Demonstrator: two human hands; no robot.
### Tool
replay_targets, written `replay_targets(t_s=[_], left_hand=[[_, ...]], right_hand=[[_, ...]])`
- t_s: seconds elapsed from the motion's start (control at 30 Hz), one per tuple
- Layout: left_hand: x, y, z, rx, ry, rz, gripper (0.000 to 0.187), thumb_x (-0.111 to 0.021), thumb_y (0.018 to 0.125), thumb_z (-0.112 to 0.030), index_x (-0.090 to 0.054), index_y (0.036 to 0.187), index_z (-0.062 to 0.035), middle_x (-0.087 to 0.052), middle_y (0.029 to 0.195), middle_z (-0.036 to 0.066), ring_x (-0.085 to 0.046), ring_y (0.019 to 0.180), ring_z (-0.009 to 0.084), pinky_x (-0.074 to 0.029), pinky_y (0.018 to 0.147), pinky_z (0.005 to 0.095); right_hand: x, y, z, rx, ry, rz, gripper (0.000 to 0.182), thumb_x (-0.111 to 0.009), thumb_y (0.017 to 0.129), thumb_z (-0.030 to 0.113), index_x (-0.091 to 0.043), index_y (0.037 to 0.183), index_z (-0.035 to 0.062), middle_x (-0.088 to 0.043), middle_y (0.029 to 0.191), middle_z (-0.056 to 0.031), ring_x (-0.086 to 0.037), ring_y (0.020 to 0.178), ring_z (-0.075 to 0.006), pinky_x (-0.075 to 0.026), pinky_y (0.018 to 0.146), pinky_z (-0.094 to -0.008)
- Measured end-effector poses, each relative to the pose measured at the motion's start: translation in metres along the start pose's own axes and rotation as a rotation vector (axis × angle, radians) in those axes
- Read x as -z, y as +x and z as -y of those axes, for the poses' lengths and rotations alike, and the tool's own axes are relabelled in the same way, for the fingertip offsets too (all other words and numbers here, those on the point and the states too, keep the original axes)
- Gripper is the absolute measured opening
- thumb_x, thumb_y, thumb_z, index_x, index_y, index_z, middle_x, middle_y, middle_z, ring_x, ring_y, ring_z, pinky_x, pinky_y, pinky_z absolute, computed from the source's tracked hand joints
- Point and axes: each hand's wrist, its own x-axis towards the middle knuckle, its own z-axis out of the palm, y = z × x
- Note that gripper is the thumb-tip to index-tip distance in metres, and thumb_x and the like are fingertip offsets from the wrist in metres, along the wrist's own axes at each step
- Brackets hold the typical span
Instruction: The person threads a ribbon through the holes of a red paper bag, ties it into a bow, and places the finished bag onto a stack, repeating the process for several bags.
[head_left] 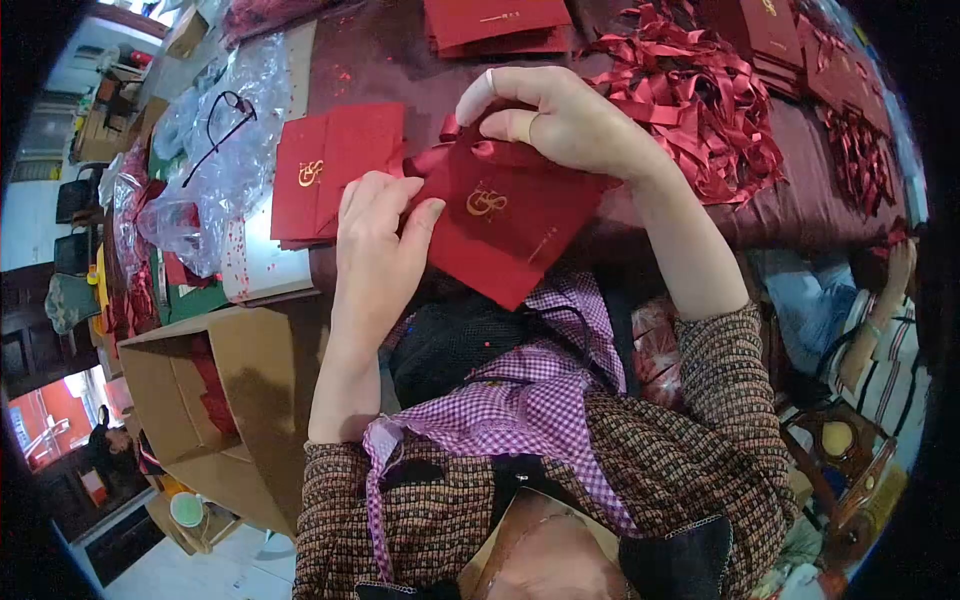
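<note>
A red card or envelope with gold lettering [510, 220] hangs over the table's near edge, tilted, between my two hands. My left hand [385, 235] has its thumb and fingers closed at the card's left corner, where a dark red ribbon [428, 160] shows. Over the card's top edge, my right hand [545, 115] bends its fingers in a pinch on the ribbon; the fingertips partly hide it. To the left of my left hand lies a stack of red cards [345, 150] with a gold emblem.
Loose red ribbons [690, 110] lie in a heap at the right, with more card stacks [770, 40] beyond. Glasses [232, 120] rest on clear plastic at the left. An open cardboard box [250, 390] stands at lower left. Another person's arm [880, 310] is at far right.
</note>
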Motion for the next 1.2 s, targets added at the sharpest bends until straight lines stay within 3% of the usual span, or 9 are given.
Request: replay_targets(t_s=[0.13, 0.27, 0.37, 0.47, 0.5, 0.8, 0.93, 1.03, 1.2], left_hand=[[0.002, 0.0, 0.0, 0.182, -0.184, 0.044, 0.014, -0.069, 0.077, -0.005, -0.062, 0.087, 0.0032, -0.057, 0.078, 0.012, -0.056, 0.073, 0.0246, -0.046, 0.065, 0.0326], [0.011, -0.001, 0.02, 0.335, -0.385, -0.007, 0.014, -0.068, 0.083, -0.006, -0.063, 0.092, 0.0033, -0.059, 0.076, 0.002, -0.051, 0.067, 0.0061, -0.043, 0.061, 0.0218], [0.024, -0.002, 0.019, 0.379, -0.489, -0.012, 0.013, -0.065, 0.087, -0.006, -0.063, 0.096, 0.0035, -0.054, 0.073, -0.006, -0.046, 0.066, 0.002, -0.038, 0.058, 0.0174], [0.031, -0.001, 0.023, 0.433, -0.456, -0.057, 0.013, -0.064, 0.087, -0.007, -0.062, 0.095, 0.0041, -0.054, 0.073, -0.005, -0.045, 0.065, 0.0018, -0.036, 0.057, 0.0176], [0.032, 0.0, 0.024, 0.409, -0.432, -0.071, 0.013, -0.064, 0.088, -0.008, -0.062, 0.094, 0.0041, -0.054, 0.072, -0.005, -0.044, 0.064, 0.0015, -0.035, 0.056, 0.0178], [0.02, 0.005, 0.027, 0.446, -0.425, -0.063, 0.012, -0.061, 0.089, -0.009, -0.062, 0.088, 0.0029, -0.052, 0.067, -0.006, -0.042, 0.061, 0.001, -0.033, 0.053, 0.0184], [0.012, 0.007, 0.033, 0.428, -0.411, -0.081, 0.015, -0.063, 0.088, -0.01, -0.062, 0.089, 0.0045, -0.056, 0.067, -0.003, -0.045, 0.061, 0.0023, -0.036, 0.053, 0.0201], [0.009, 0.004, 0.041, 0.381, -0.387, -0.107, 0.016, -0.063, 0.088, -0.011, -0.062, 0.09, 0.0057, -0.058, 0.067, -0.002, -0.046, 0.062, 0.003, -0.038, 0.054, 0.0209], [0.013, 0.008, 0.029, 0.437, -0.425, -0.055, 0.013, -0.061, 0.089, -0.009, -0.063, 0.089, 0.0046, -0.056, 0.069, -0.003, -0.046, 0.065, 0.0023, -0.038, 0.057, 0.0202]], right_hand=[[0.004, -0.003, -0.006, 0.049, 0.004, -0.027, 0.03, -0.061, 0.087, 0.007, -0.056, 0.117, 0.0038, -0.062, 0.103, -0.0036, -0.057, 0.095, -0.0113, -0.046, 0.086, -0.027], [0.016, -0.016, -0.018, 0.046, -0.139, 0.003, 0.054, -0.07, 0.084, 0.023, -0.047, 0.13, 0.0066, -0.062, 0.106, -0.007, -0.055, 0.102, -0.0136, -0.045, 0.089, -0.0278], [0.023, -0.025, -0.028, -0.038, -0.302, 0.065, 0.044, -0.068, 0.084, 0.018, -0.054, 0.123, 0.0043, -0.064, 0.097, -0.0076, -0.06, 0.09, -0.0126, -0.048, 0.08, -0.0272], [0.032, -0.03, -0.006, -0.358, -0.128, 0.035, 0.036, -0.067, 0.085, 0.014, -0.057, 0.117, 0.0014, -0.064, 0.084, -0.0043, -0.061, 0.077, -0.009, -0.049, 0.066, -0.0234], [0.03, -0.028, -0.012, -0.196, -0.028, -0.053, 0.031, -0.065, 0.086, 0.012, -0.059, 0.114, 0.0007, -0.062, 0.075, -0.0009, -0.057, 0.067, -0.0055, -0.046, 0.056, -0.0206], [0.048, -0.036, -0.003, -0.07, 0.674, -0.214, 0.026, -0.059, 0.09, 0.017, -0.062, 0.108, -0.0016, -0.063, 0.082, -0.004, -0.059, 0.075, -0.0095, -0.047, 0.069, -0.0234], [0.041, -0.045, 0.006, 0.135, 0.868, -0.056, 0.044, -0.046, 0.095, 0.015, -0.042, 0.132, -0.0077, -0.062, 0.107, -0.0229, -0.064, 0.091, -0.0236, -0.052, 0.078, -0.0326], [0.035, -0.052, 0.004, 0.124, 0.907, -0.017, 0.045, -0.055, 0.091, 0.017, -0.046, 0.13, -0.0038, -0.062, 0.113, -0.0207, -0.064, 0.1, -0.0251, -0.054, 0.079, -0.0319], [0.019, -0.054, -0.009, -0.14, 0.921, -0.252, 0.031, -0.062, 0.088, 0.017, -0.058, 0.115, 0.0013, -0.067, 0.102, -0.0153, -0.067, 0.086, -0.02, -0.056, 0.072, -0.0303]])
